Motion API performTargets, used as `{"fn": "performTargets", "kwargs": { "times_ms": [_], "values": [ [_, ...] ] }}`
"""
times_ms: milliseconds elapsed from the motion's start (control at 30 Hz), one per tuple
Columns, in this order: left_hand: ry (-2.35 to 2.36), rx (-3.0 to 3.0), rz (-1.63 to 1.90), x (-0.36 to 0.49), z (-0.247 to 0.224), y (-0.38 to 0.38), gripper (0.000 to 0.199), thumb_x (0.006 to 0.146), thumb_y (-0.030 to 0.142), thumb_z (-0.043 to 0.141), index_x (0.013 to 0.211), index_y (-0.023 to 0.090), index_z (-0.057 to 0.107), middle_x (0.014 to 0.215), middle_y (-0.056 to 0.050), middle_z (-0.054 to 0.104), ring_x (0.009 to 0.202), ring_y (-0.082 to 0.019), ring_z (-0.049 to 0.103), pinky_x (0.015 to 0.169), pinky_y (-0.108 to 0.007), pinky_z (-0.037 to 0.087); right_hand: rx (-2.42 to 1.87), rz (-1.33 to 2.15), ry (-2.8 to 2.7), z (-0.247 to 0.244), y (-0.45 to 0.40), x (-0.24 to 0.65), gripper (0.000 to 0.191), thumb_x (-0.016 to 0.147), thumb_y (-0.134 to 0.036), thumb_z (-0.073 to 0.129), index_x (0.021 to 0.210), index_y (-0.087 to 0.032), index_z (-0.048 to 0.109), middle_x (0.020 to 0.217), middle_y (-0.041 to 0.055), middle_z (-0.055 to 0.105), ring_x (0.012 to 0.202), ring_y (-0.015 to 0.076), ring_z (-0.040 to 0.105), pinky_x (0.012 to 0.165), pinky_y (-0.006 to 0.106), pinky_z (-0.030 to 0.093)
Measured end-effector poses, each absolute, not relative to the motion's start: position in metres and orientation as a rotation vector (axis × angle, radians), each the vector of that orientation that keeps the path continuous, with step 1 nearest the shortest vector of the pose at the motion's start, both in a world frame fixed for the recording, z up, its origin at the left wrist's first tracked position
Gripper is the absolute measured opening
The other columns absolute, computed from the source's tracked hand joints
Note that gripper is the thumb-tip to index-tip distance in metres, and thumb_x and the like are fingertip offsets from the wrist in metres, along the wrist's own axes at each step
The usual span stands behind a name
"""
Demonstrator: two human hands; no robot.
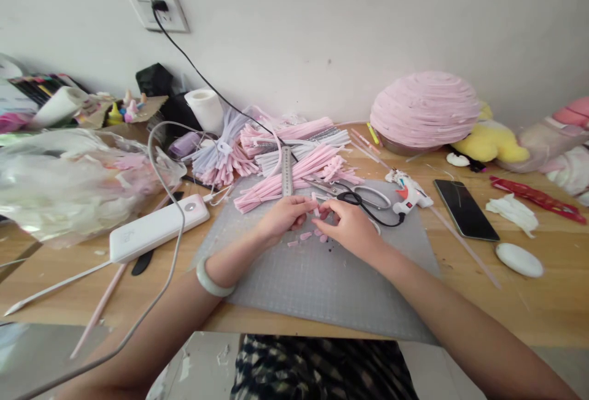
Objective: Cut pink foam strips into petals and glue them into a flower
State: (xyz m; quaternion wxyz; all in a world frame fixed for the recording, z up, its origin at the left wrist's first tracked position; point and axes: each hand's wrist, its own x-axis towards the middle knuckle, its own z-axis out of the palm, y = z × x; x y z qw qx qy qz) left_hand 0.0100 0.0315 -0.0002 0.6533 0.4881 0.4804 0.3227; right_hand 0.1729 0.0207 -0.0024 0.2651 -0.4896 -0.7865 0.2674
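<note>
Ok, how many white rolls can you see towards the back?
2: an upright roll behind the lilac stems, and a lying roll beside the pencils, far left. The clutter may hide more.

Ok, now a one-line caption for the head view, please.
Left hand and right hand meet at a small pale piece over a grey mat, near pink stems.

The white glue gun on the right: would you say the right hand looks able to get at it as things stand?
Probably yes: the right hand is close to the glue gun, with only the scissors and black cord lying low nearby, though its fingers look busy at a small pale piece.
</note>
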Motion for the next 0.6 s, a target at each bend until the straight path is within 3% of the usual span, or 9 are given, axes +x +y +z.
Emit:
{"fn": "performTargets", "kwargs": {
  "times_ms": [300, 600],
  "values": [
    [1.025, 1.084, 0.857, 0.027, -0.008, 0.047, 0.027, 0.066, 0.038, 0.062, 0.061, 0.015, 0.049, 0.040, 0.008, 0.036, 0.036, -0.003, 0.026, 0.037, -0.018, 0.015, -1.379, 0.551, -2.088, -0.005, 0.034, 0.185, 0.019, 0.074, -0.031, 0.057, 0.088, -0.019, 0.059, 0.078, 0.0016, 0.066, 0.062, 0.0134, 0.056, 0.056, 0.024, 0.039],
    [0.863, 1.033, 0.845, 0.015, -0.016, 0.054, 0.024, 0.070, 0.034, 0.063, 0.069, 0.013, 0.052, 0.043, 0.008, 0.034, 0.037, -0.002, 0.024, 0.037, -0.018, 0.014, -1.335, 0.371, -2.194, -0.007, 0.039, 0.183, 0.042, 0.075, -0.033, 0.056, 0.116, -0.021, 0.052, 0.092, 0.0039, 0.065, 0.076, 0.0163, 0.060, 0.063, 0.025, 0.043]
  ]
}}
